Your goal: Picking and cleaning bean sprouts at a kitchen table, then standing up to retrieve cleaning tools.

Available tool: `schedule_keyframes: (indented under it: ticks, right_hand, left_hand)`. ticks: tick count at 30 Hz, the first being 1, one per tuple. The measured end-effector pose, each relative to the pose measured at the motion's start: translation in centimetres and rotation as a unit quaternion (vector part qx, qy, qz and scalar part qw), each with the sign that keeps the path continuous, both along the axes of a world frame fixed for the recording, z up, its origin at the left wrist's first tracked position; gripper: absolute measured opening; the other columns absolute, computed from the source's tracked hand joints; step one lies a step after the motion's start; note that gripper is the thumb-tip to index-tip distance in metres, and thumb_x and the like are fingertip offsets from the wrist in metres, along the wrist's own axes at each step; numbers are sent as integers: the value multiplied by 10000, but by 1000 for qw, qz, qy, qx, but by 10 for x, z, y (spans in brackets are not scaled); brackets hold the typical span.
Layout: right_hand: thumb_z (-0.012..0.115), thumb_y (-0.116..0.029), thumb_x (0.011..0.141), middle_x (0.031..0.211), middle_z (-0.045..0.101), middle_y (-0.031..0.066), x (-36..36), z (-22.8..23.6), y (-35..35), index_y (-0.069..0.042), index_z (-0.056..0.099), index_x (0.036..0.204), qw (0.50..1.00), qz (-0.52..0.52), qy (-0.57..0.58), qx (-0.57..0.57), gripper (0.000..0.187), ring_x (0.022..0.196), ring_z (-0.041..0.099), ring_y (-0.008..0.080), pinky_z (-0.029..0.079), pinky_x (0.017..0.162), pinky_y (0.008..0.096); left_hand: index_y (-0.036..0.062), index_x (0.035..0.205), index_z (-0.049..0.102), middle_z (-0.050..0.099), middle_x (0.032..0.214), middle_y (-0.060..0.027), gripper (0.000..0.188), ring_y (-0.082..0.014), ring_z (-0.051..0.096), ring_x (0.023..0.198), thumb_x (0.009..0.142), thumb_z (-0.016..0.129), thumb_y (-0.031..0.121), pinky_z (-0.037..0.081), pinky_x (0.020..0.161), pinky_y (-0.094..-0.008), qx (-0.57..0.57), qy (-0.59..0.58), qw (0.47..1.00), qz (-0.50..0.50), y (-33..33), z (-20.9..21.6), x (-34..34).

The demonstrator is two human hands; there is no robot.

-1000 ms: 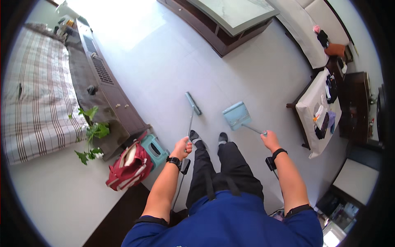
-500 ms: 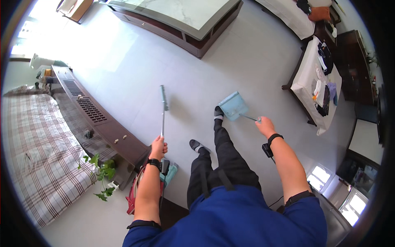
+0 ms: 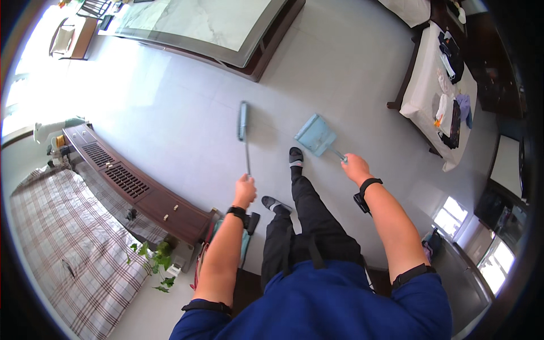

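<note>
My left hand point(image 3: 245, 191) is closed round the handle of a broom point(image 3: 243, 122). The broom's blue-grey head is ahead of me, over the pale floor, with its bristles toward the left. In my right hand point(image 3: 356, 168) is the handle of a light blue dustpan point(image 3: 316, 135). The pan lies just ahead and to the right of my forward foot, apart from the broom head. Whether the broom or the pan touches the floor, I cannot tell. No dirt shows clearly in the pan.
A low marble-topped table point(image 3: 241, 55) stands ahead. Along the left runs a dark wood cabinet point(image 3: 164, 204) beside a plaid-covered bed point(image 3: 68, 249) and a green plant point(image 3: 161, 258). At the right, a bench with a pale cover point(image 3: 419, 107) bears clothes.
The broom has swung to the right, its bristles now facing left. My left hand has moved right and forward. The dustpan has shifted slightly left, and my view has turned a little.
</note>
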State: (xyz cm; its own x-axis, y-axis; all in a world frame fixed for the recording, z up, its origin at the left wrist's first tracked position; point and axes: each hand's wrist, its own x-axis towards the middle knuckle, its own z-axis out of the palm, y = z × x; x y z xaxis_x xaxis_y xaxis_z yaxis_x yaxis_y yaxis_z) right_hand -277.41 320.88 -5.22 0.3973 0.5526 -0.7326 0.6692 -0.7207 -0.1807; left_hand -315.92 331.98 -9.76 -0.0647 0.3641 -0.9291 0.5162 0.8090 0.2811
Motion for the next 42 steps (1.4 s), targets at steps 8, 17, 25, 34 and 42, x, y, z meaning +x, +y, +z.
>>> schedule_keyframes:
  ticks: [8,17,25,34,42]
  right_hand:
    - [636,-263,893,964,697,161,-3,-9,17,-94,662,1086,999,38,-6,-36,258,930,656,369,526,804,471]
    - [647,-253,896,999,692,168,-1,11,-19,-57,645,1045,999,-33,-13,-18,246,969,656,363,523,835,468]
    - [635,-282,914,1103,688,147,-14,34,-88,-97,627,1219,983,-166,-58,-52,357,1050,643,334,522,874,444]
    - [650,-293,903,1037,694,158,2,11,-143,-71,631,1149,963,-252,-77,-56,332,1003,658,340,538,847,446]
    - [644,-290,895,999,703,163,24,-14,-166,-65,660,1085,961,-264,-76,-38,295,969,667,360,540,835,460]
  left_hand:
    - [-4,1331,550,676,1024,-279,459,-373,689,850,930,555,220,527,791,-413,40,-54,948,-312,-20,31,56]
    - [178,1395,530,464,598,29,434,-76,371,428,969,582,247,287,372,-262,-33,-57,997,-30,24,61,-67]
    - [199,1442,417,472,649,-32,464,-108,356,403,991,511,247,272,348,-259,0,25,995,98,147,22,-96]
    - [246,941,510,471,653,-30,96,-160,433,464,991,428,240,321,370,-325,-106,-17,993,-58,116,-17,11]
    - [66,1199,550,607,758,-88,289,-181,636,607,919,544,133,528,531,-292,-88,-121,851,-504,-14,2,145]
